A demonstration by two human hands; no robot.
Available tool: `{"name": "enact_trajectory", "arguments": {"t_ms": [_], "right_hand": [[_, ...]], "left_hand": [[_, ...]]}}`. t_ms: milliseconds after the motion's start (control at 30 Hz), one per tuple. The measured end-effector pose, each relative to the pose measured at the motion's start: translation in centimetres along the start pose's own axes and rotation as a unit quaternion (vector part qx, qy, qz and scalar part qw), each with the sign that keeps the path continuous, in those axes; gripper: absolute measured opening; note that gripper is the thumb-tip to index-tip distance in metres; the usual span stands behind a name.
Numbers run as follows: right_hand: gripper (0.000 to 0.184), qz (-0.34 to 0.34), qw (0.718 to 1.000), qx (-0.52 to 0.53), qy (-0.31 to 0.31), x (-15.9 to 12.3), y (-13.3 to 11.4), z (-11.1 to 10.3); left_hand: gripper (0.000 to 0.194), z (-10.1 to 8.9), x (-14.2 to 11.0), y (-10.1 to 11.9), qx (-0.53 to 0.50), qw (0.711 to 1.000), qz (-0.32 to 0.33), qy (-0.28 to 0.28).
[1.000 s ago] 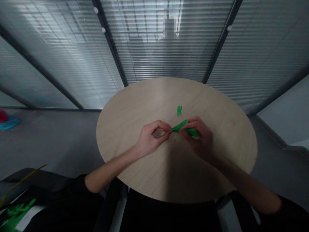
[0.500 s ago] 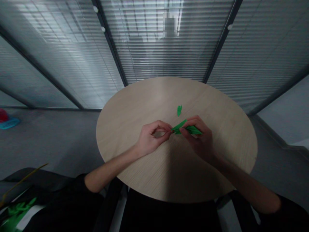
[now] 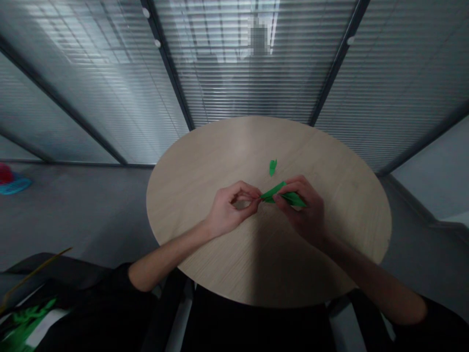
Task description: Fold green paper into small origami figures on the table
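Observation:
Over the middle of the round wooden table (image 3: 205,161), a folded piece of green paper (image 3: 273,190) is held between both hands. My left hand (image 3: 234,208) pinches its pointed left tip between thumb and fingers. Closed on its middle, my right hand (image 3: 306,210) grips with thumb and fingertips, and part of the paper shows beneath those fingers. The folds under the right hand are partly hidden. Just beyond the hands, a small green piece (image 3: 273,167) lies on the tabletop.
Glass panels with blinds (image 3: 249,88) stand behind the table's far edge. On the floor at far left is a blue and red item (image 3: 14,186). At lower left, a green item (image 3: 32,318) with a white piece lies beside a thin yellow stick (image 3: 40,271).

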State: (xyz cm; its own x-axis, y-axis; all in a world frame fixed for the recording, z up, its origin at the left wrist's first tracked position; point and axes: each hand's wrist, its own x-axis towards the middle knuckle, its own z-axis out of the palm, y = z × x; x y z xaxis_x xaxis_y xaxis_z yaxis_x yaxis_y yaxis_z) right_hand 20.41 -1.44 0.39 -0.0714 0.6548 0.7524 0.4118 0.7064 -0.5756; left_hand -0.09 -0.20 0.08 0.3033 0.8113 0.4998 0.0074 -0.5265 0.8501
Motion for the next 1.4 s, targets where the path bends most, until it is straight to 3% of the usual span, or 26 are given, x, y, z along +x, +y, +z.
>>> {"name": "enact_trajectory", "arguments": {"t_ms": [167,433,767,1033,1400], "right_hand": [[0.009,-0.004,1.000,-0.001,0.003,0.12,-0.12,0.05],[0.011,-0.007,1.000,0.000,-0.006,-0.08,0.15,0.17],[0.012,-0.008,0.999,-0.006,0.049,-0.25,-0.14,0.21],[0.012,-0.025,0.999,-0.014,0.023,-0.22,-0.10,0.07],[0.002,0.034,0.993,0.099,-0.058,0.08,0.67,-0.04]], "left_hand": [[0.022,0.18,0.00,0.00,-0.019,1.000,-0.007,-0.006],[0.011,0.25,0.06,0.09,-0.023,1.000,-0.014,-0.001],[0.020,0.47,0.26,0.00,-0.097,0.991,-0.095,-0.004],[0.018,0.55,0.19,0.26,-0.119,0.986,-0.119,0.006],[0.009,0.16,0.26,0.72,-0.075,0.996,-0.050,-0.004]]}}
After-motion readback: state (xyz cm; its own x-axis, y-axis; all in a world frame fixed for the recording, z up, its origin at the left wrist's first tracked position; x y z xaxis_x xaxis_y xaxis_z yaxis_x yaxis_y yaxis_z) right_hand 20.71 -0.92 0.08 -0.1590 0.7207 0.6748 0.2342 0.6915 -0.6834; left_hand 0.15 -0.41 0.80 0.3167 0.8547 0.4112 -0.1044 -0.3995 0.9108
